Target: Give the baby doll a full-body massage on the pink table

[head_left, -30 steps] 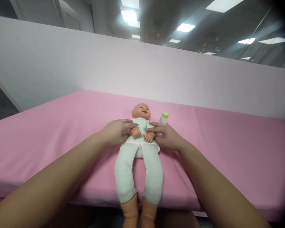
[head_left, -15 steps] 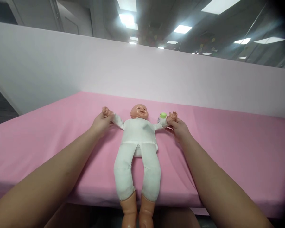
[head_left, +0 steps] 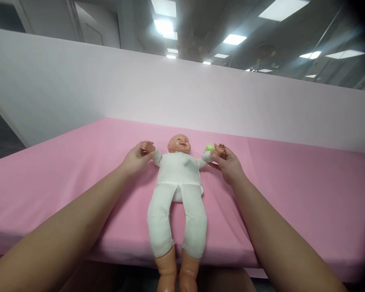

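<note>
A baby doll (head_left: 179,170) with a white cloth body lies on its back on the pink-covered surface (head_left: 63,174), its plastic feet hanging past the near edge. My left hand (head_left: 136,157) is closed round the doll's hand and wrist on the left side. On the other side, my right hand (head_left: 230,164) pinches the doll's other wrist between thumb and fingers. Both doll arms are held out sideways. Just behind the doll's right-side forearm stands a small container with a green lid (head_left: 209,148), its lower part mostly hidden.
A pale wall panel (head_left: 182,93) rises along the far side of the pink surface, and another slopes down at the left. My legs are under the near edge. Beyond the panel are ceiling lights (head_left: 235,39) and a door (head_left: 93,24).
My left hand has moved inward and a little up with the doll's arm, which now looks bent closer to the doll's body. My right hand has barely moved and keeps its hold.
</note>
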Available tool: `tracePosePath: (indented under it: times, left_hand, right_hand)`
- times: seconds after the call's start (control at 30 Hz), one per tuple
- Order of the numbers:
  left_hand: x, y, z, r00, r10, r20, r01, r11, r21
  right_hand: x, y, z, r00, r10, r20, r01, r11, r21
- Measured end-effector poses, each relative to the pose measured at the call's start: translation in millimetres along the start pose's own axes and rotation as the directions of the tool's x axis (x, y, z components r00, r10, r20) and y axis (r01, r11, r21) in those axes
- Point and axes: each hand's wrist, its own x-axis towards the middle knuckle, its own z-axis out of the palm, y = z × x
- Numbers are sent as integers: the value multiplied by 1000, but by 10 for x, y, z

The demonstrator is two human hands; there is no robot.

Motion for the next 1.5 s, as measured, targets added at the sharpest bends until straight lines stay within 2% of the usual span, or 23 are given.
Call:
tracePosePath:
  times: [0.07,0.1,0.2,0.27,0.33,0.43,0.53,0.6,0.67,0.73,0.83,0.9,0.97,1.03,1.1,1.17,1.23,1.3,1.33,1.4,1.5]
  left_hand:
    - [-86,110,73,991,88,104,-107,975,195]
    - [-119,155,105,977,130,170,-174,946,275]
    - [-174,235,164,901,228,370,-385,814,435]
    - [-187,251,176,846,233,479,-481,722,497]
    - [-197,254,184,820,209,533,-528,636,563]
    - [-217,255,209,805,176,567,-563,529,636]
    - [-231,253,238,802,165,574,-570,497,654]
    - [-231,246,245,811,181,557,-553,547,628]
    - [-227,231,242,837,208,506,-505,650,567]
    - [-212,203,231,890,200,410,-396,783,479]
    - [-150,117,186,969,118,218,-176,947,267]
    - [-73,33,127,992,68,106,-76,994,78]
    - [22,-58,49,999,-30,12,31,995,-99]
    - [116,-137,-30,975,-210,-73,189,956,-223]
    - [188,-190,-94,899,-408,-156,350,887,-302]
    - [231,-216,-134,828,-526,-194,437,822,-365]
    - [248,-223,-152,799,-569,-195,460,787,-411]
    - [243,-223,-151,807,-559,-191,454,794,-404]
    - [234,-221,-144,824,-532,-192,437,814,-382]
    - [197,-207,-115,890,-419,-181,352,882,-312]
    - [95,-132,-26,982,-150,-115,131,978,-164]
  right_hand:
    - [-85,-94,120,985,-136,106,142,989,-45]
    - [-129,-128,173,970,-165,177,180,981,-69]
    - [-239,-175,279,908,-115,404,195,967,-163]
    - [-280,-180,299,867,-53,496,197,950,-243]
    - [-296,-182,289,845,-17,535,229,915,-331]
    - [-295,-199,264,815,-7,580,319,840,-438]
    - [-291,-214,262,799,-11,601,373,793,-481]
    - [-285,-203,271,820,-17,572,335,825,-455]
    - [-265,-171,274,852,-25,524,248,899,-361]
    - [-224,-122,256,883,-28,469,152,961,-230]
    - [-122,-37,172,942,-56,330,82,995,-63]
    - [-44,21,81,979,-35,200,35,999,2]
    - [31,80,-23,996,63,65,-65,997,39]
    - [94,143,-125,979,198,-54,-195,979,65]
    - [143,204,-211,937,315,-151,-303,948,92]
    - [176,253,-275,891,399,-216,-384,917,108]
    - [192,283,-310,860,449,-241,-435,893,111]
    - [192,290,-314,855,461,-239,-452,887,96]
    - [186,286,-303,862,450,-232,-444,892,81]
    - [163,260,-258,892,401,-207,-399,915,54]
    - [99,184,-140,958,256,-131,-258,966,9]
